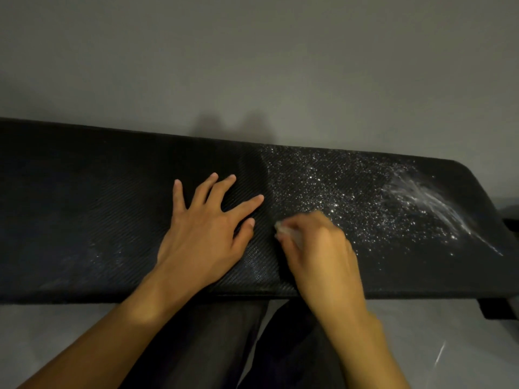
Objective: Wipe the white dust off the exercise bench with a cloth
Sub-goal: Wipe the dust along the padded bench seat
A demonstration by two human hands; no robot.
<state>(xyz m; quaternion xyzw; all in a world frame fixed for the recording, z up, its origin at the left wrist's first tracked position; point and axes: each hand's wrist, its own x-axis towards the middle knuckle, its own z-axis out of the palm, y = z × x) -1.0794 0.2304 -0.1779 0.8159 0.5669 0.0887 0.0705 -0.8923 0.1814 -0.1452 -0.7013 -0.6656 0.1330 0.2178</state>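
**Bench wipe: cloth at mid-worktop, dust on the right half**

- Worktop (84, 192): black padded exercise bench with a woven-look cover, running left to right across the view. Grey wall behind it, grey floor (56, 332) in front.
- Left stretch of the cover is mostly dark. There is only a faint pale haze near the front edge.
- Left hand (207, 228): palm down, flat on the worktop near the middle. Grip spread, fingers straight and apart, holding nothing.
- A thin pale film shows on the cover between the two wrists, near the front edge.
- Right hand (317, 248): just beside the left thumb, knuckles up, blurred. Grip curled round a small pale cloth (282, 230). Only a bit of the cloth shows at the fingertips, where it is down against the cover.
- White dust (337, 197): a dense scatter of specks starting right at the cloth and spreading over the right half of the worktop, back edge to front.
- Towards the right end the dust thickens into white streaks (421, 197) that fan down toward the front corner.
- Dark trousers (224, 346) lie below the front edge, between the forearms.
- A black frame piece (497, 310) sticks out under the right end.
- A short white mark (439, 355) lies on the floor at lower right.
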